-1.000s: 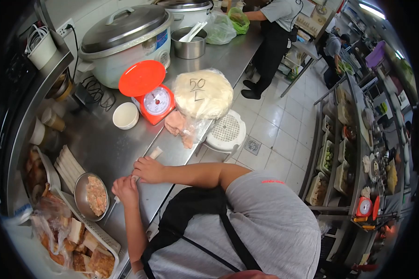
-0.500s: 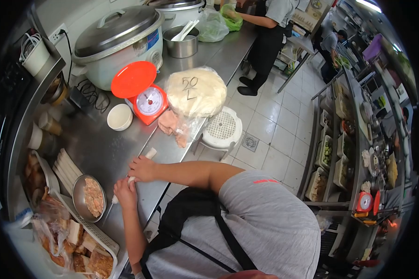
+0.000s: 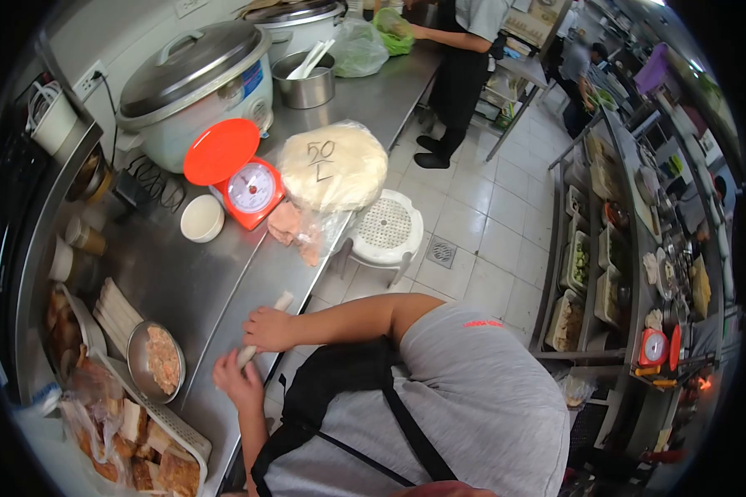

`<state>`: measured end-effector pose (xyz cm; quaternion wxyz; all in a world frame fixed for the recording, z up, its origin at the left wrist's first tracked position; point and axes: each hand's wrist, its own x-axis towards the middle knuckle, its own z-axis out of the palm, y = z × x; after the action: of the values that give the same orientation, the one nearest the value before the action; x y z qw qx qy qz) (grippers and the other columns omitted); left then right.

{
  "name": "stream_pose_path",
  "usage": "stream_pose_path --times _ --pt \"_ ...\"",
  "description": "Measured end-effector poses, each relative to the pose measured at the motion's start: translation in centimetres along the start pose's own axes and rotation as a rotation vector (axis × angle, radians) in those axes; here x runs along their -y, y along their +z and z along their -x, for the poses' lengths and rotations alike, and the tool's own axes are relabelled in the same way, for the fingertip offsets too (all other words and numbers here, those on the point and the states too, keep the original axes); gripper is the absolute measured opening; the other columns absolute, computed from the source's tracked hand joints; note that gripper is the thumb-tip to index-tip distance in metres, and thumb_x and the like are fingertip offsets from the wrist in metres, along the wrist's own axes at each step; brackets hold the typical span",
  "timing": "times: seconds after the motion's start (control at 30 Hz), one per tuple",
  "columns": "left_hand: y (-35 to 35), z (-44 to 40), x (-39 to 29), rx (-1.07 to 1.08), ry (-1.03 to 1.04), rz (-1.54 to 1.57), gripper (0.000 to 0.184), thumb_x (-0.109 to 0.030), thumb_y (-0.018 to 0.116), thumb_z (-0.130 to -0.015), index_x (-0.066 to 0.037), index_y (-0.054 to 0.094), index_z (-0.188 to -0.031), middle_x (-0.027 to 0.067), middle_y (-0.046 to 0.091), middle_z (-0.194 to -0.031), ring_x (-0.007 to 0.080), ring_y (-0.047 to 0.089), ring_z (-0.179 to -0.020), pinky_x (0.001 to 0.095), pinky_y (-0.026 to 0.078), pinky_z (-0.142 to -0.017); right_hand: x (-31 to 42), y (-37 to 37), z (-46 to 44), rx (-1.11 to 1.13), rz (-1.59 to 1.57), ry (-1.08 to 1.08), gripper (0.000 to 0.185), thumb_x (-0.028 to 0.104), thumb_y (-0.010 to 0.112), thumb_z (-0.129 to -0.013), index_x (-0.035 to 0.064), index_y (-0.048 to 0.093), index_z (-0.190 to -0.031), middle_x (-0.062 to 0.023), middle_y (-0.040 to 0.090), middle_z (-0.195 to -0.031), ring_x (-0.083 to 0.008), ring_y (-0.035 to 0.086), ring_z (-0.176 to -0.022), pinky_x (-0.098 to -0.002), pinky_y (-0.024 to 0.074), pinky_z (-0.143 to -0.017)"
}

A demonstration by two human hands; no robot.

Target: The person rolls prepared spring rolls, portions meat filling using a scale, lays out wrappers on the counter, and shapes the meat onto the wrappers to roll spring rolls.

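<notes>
On the near part of the steel table, a pale roll is laid under both hands. Its middle is covered by the right hand, whose fingers are bent over it; the far end comes out beyond this hand, toward the right. A short part is seen between the hands, and its near end is met by the left hand, with the fingers somewhat apart. Whether the roll is grasped or only pressed by either hand cannot be told, because the palms are turned down and hidden.

To the left of the hands, well apart from the roll, a metal bowl with pinkish filling is placed; similar pale rolls are lined up just behind it. In the near left corner, a basket of browned pieces is partly covered by crumpled plastic, and its near end is cut off. The co-worker at the far side is cut off above the chest. The back of the room is blurred.
</notes>
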<state>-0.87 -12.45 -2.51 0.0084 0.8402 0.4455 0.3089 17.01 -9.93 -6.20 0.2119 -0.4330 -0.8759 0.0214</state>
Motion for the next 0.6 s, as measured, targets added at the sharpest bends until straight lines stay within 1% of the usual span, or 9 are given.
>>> stream_pose_path --times 0.1,0.2,0.3,0.33,0.37,0.4,0.43,0.5,0.6 --pt "-0.8 1.3 2.0 0.321 -1.085 1.031 0.028 -0.025 0.051 -0.085 -0.006 0.053 -0.106 0.0141 0.054 -0.101 0.0271 0.051 -0.097 0.0423 0.039 -0.085 -0.4 -0.8 -1.3 0.183 -0.16 0.057 0.034 0.038 0.061 -0.072 0.0129 0.053 -0.093 -0.0081 0.055 -0.086 -0.0285 0.056 -0.08 -0.0396 0.0432 -0.068" --pt "-1.8 1.2 2.3 0.684 -1.256 1.828 0.032 -0.031 0.043 -0.09 -0.005 0.051 -0.107 0.0136 0.054 -0.108 0.0249 0.051 -0.103 0.0402 0.041 -0.089 0.1 -3.0 -2.6 0.401 -0.432 0.148 0.032 0.034 0.058 -0.075 0.0121 0.054 -0.098 -0.0119 0.058 -0.093 -0.031 0.058 -0.082 -0.0424 0.0446 -0.07" --pt "0.8 -0.1 1.3 0.324 -1.402 2.061 0.037 -0.032 0.04 -0.09 -0.001 0.049 -0.109 0.0137 0.055 -0.111 0.0273 0.051 -0.106 0.0397 0.042 -0.09 -0.2 -4.2 -3.2 0.545 -0.616 0.217 0.035 0.033 0.055 -0.078 0.0103 0.053 -0.105 -0.0156 0.058 -0.099 -0.0331 0.057 -0.088 -0.0425 0.0439 -0.074" --pt "1.3 -1.2 -0.1 0.256 -1.3 2.091 0.036 -0.031 0.041 -0.09 -0.001 0.048 -0.109 0.0128 0.055 -0.109 0.0267 0.052 -0.104 0.039 0.043 -0.089 0.1 -4.3 -3.3 0.603 -0.66 0.203 0.037 0.033 0.054 -0.079 0.0093 0.052 -0.107 -0.0169 0.057 -0.101 -0.0339 0.056 -0.09 -0.0422 0.0435 -0.076" --pt "1.9 -2.5 -0.6 0.154 -1.197 2.106 0.035 -0.029 0.042 -0.09 0.0 0.048 -0.109 0.0118 0.056 -0.107 0.0262 0.053 -0.102 0.0383 0.044 -0.087 -0.3 -2.8 -2.5 0.443 -0.744 0.273 0.04 0.033 0.054 -0.079 0.0094 0.05 -0.111 -0.0183 0.056 -0.104 -0.0346 0.054 -0.095 -0.0416 0.0422 -0.08" --pt "4.4 -2.1 2.1 0.186 -1.079 2.18 0.032 -0.028 0.043 -0.09 -0.001 0.049 -0.106 0.0114 0.057 -0.103 0.0242 0.055 -0.098 0.0363 0.045 -0.083 -0.7 -2.0 -1.9 0.283 -0.776 0.222 0.042 0.03 0.055 -0.08 0.0086 0.048 -0.115 -0.0175 0.053 -0.11 -0.0331 0.052 -0.1 -0.0391 0.0412 -0.085" --pt "3.5 -4.4 0.5 0.106 -1.012 2.022 0.025 -0.028 0.046 -0.089 -0.006 0.051 -0.098 0.0087 0.057 -0.097 0.0195 0.055 -0.088 0.0338 0.045 -0.077 -0.4 -4.5 -2.2 0.263 -0.794 0.318 0.044 0.026 0.056 -0.08 0.0087 0.046 -0.118 -0.0164 0.051 -0.114 -0.0325 0.052 -0.103 -0.0373 0.041 -0.087" --pt "2.7 -8.2 -0.8 -0.244 -0.995 1.845 0.015 -0.016 0.058 -0.084 -0.008 0.049 -0.093 0.0047 0.053 -0.08 0.0166 0.054 -0.078 0.0311 0.045 -0.073 -0.8 -5.5 -2.2 0.11 -0.736 0.335 0.044 0.017 0.061 -0.076 0.0062 0.045 -0.116 -0.0164 0.05 -0.116 -0.0294 0.052 -0.105 -0.0357 0.0431 -0.085" --pt "0.0 -12.4 -2.0 -0.339 -0.833 1.56 0.015 -0.011 0.059 -0.081 -0.007 0.047 -0.09 0.0039 0.05 -0.074 0.0149 0.052 -0.063 0.029 0.047 -0.059 -1.0 -8.6 -3.3 0.068 -0.685 0.333 0.047 0.013 0.062 -0.073 0.0072 0.044 -0.116 -0.0164 0.053 -0.106 -0.0316 0.054 -0.092 -0.0369 0.0443 -0.078"
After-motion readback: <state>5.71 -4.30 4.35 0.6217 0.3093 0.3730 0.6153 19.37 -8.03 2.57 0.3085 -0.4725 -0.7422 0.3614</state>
